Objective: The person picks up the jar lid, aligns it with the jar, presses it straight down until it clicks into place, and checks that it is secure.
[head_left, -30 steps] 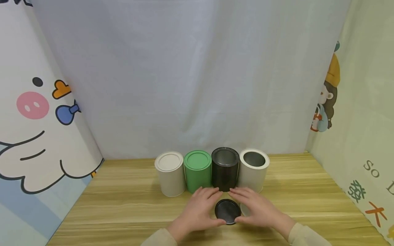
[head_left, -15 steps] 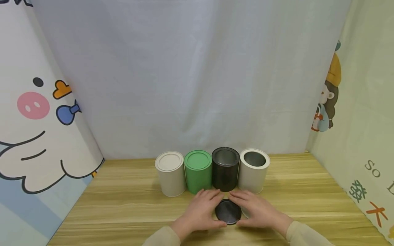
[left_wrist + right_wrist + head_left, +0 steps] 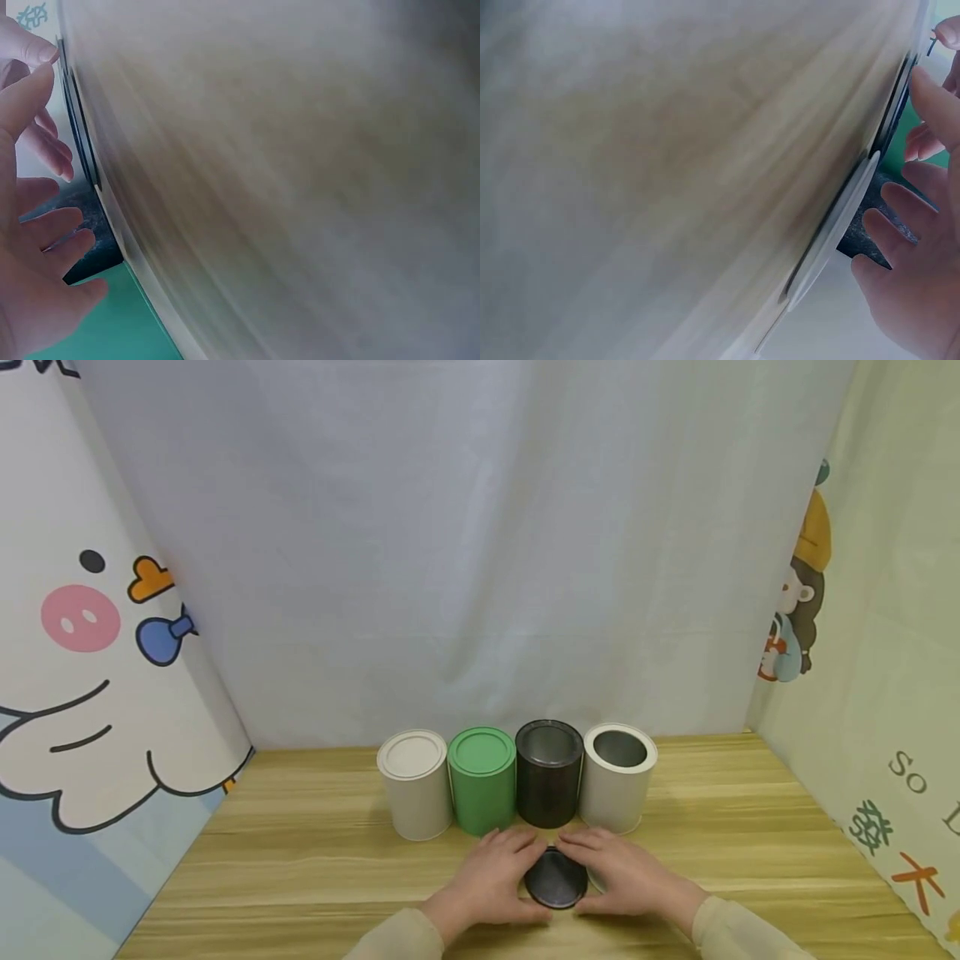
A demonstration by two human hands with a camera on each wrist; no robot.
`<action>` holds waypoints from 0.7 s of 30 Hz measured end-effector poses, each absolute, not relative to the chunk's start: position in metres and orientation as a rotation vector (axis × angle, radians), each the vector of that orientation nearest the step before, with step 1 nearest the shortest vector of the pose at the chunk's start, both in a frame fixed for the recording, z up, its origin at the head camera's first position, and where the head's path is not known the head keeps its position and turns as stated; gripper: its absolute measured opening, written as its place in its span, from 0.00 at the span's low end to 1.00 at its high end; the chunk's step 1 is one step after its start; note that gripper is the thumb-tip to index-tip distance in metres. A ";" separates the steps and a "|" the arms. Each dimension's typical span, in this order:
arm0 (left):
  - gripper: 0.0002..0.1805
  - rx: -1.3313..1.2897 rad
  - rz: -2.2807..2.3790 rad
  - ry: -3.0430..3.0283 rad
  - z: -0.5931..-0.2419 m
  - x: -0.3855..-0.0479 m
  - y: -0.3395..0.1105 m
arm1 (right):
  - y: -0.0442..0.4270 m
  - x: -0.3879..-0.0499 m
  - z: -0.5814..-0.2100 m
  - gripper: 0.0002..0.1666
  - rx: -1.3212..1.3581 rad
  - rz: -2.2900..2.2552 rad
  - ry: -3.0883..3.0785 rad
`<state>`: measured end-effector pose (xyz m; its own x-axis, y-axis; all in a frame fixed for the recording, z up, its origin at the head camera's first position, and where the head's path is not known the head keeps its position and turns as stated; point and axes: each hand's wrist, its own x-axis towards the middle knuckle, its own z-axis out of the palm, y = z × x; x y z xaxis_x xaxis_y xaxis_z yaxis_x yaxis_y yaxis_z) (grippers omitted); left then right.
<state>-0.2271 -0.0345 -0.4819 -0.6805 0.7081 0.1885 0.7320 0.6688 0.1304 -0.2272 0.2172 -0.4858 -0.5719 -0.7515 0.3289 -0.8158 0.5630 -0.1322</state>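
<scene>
A round black lid [image 3: 556,877] lies flat on the table between both hands. My left hand [image 3: 492,878] is at its left side and my right hand [image 3: 624,874] at its right, fingers loosely bent and spread. Whether fingertips touch the rim cannot be told. Partly hidden under my right hand is a white lid [image 3: 832,232], beside the black one in the right wrist view. Just beyond the hands, an uncovered black can [image 3: 548,789] stands between a green can [image 3: 483,793] with its lid on and an uncovered white can [image 3: 615,797].
Another white can [image 3: 417,797], lid on, stands at the left end of the row. Wood-grain table [image 3: 300,843] extends to both sides. A grey curtain [image 3: 450,568] hangs behind, with printed panels left and right.
Both hands have drawn very slightly toward the person, staying on either side of the black lid. Lids and cans have not visibly moved.
</scene>
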 end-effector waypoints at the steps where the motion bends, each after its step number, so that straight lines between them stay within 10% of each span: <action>1: 0.45 -1.193 -0.299 -2.770 -0.482 -0.227 -0.034 | 0.217 -0.227 -0.486 0.45 1.307 0.391 -2.569; 21: 0.43 -1.186 -0.289 -2.783 -0.486 -0.232 -0.035 | 0.216 -0.230 -0.494 0.45 1.320 0.371 -2.546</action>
